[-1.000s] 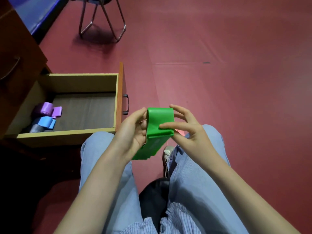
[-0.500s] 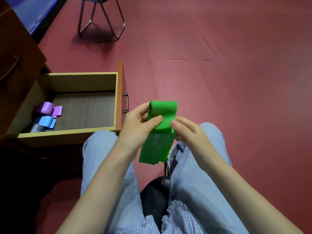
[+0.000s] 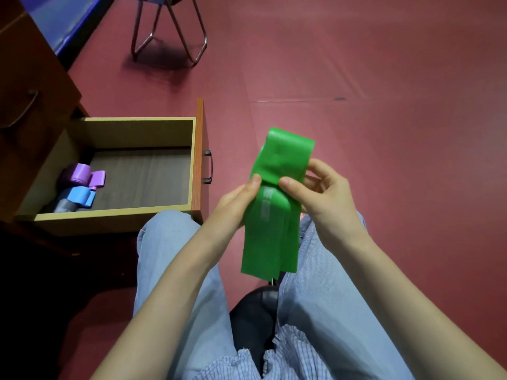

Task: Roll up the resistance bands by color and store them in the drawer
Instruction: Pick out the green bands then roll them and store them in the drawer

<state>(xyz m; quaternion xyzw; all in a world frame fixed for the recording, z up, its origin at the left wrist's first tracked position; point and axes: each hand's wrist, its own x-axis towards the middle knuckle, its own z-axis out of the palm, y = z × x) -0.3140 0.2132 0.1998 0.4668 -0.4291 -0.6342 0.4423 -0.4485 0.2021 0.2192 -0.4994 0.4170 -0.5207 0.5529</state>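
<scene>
A green resistance band (image 3: 270, 231) hangs folded between my hands above my lap, its upper loop standing up and its loose layers drooping toward my knees. My left hand (image 3: 236, 204) pinches its left edge with the thumb on top. My right hand (image 3: 315, 193) grips it from the right, thumb across the front and fingers behind. To the left stands the open wooden drawer (image 3: 137, 215). In its left end lie a rolled purple band (image 3: 82, 175), a rolled blue band (image 3: 79, 196) and a grey roll (image 3: 64, 207).
The drawer's front panel with a metal handle (image 3: 208, 167) is close to my left knee. A brown cabinet (image 3: 30, 86) rises at the far left. Chair legs (image 3: 170, 31) stand on the red floor at the top. A black seat shows between my legs.
The band's loop has risen and stretched taller, and more loose length hangs down. Both thumbs have shifted onto the band's middle. The drawer's contents are unchanged.
</scene>
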